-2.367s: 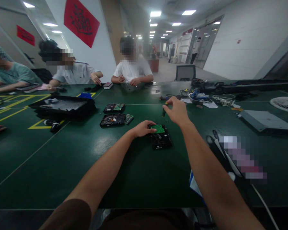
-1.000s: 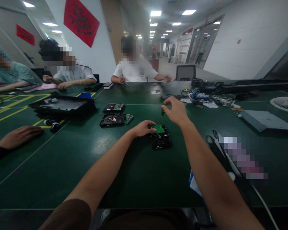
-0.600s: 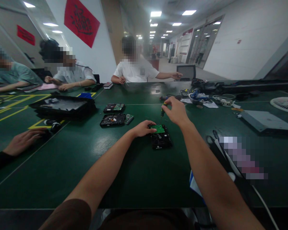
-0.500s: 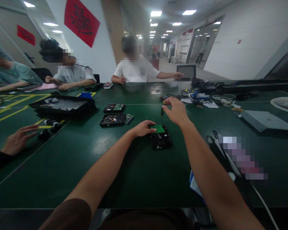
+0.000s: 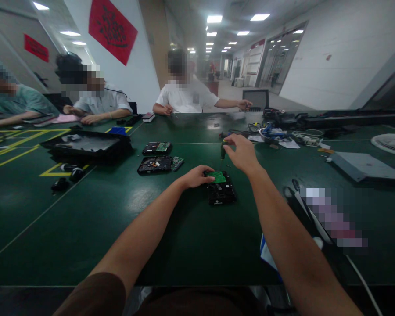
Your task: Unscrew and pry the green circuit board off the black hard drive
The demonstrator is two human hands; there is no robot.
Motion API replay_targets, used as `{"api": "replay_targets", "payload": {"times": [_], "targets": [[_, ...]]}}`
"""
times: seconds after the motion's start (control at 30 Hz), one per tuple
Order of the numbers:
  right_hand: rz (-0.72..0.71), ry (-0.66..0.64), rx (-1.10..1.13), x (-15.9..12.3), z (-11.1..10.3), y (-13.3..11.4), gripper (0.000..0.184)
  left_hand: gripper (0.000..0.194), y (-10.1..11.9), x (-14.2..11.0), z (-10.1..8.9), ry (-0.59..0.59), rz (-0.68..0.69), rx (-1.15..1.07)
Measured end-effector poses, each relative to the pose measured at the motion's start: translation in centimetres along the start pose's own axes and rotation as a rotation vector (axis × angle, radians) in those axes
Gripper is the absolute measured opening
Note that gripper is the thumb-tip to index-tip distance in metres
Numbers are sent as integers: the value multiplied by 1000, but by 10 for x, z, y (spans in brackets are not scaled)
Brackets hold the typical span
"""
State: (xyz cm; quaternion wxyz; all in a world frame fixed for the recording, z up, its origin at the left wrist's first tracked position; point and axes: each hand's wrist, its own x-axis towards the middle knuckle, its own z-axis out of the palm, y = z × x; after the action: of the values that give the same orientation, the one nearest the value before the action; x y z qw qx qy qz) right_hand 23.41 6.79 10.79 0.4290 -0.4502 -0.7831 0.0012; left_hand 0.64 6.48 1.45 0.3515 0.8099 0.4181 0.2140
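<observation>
A black hard drive (image 5: 222, 193) with a green circuit board (image 5: 218, 176) on top lies on the dark green table in front of me. My left hand (image 5: 198, 176) grips its left side, with the thumb at the board's edge. Above the far end of the drive, my right hand (image 5: 241, 151) pinches the top of an upright screwdriver (image 5: 223, 150) with a dark handle. Its tip is too small to make out. Left of my left hand lie two more hard drives, one (image 5: 157, 148) behind the other (image 5: 154, 164), and a small loose circuit board (image 5: 177, 163).
A black tray (image 5: 85, 147) stands at the left, with dark round objects (image 5: 61, 184) in front of it. At the right are a grey metal box (image 5: 365, 166), cables and a bowl of parts (image 5: 271, 134). Several people sit across the table; a person in white (image 5: 184, 96) faces me.
Another person's hand at the left has gone out of view. My hands, the screwdriver and the hard drive stay almost where they were.
</observation>
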Motion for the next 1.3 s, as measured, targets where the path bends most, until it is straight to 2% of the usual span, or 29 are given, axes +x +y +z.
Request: {"api": "replay_targets", "payload": {"times": [0.2,0.33,0.43,0.67,0.87,1.1,1.3], "targets": [[76,40,-4,0,-1,-1,13,61,2,-1,-1,-28,-13,-27],[38,-6,20,1,0,-2,11,59,3,-2,-1,-23,-23,-24],[10,-4,-7,0,0,-2,16,61,3,-1,-1,-15,-24,-13],[80,14,4,0,-1,-2,11,61,3,-1,-2,-24,-17,-14],[12,-8,-6,1,-2,-4,10,61,1,-1,-1,-9,-8,2],[83,21,-4,0,-4,-7,9,62,1,0,0,-14,-13,-2],[21,6,-1,1,-3,-5,8,62,2,-1,-1,-12,-8,-13]]}}
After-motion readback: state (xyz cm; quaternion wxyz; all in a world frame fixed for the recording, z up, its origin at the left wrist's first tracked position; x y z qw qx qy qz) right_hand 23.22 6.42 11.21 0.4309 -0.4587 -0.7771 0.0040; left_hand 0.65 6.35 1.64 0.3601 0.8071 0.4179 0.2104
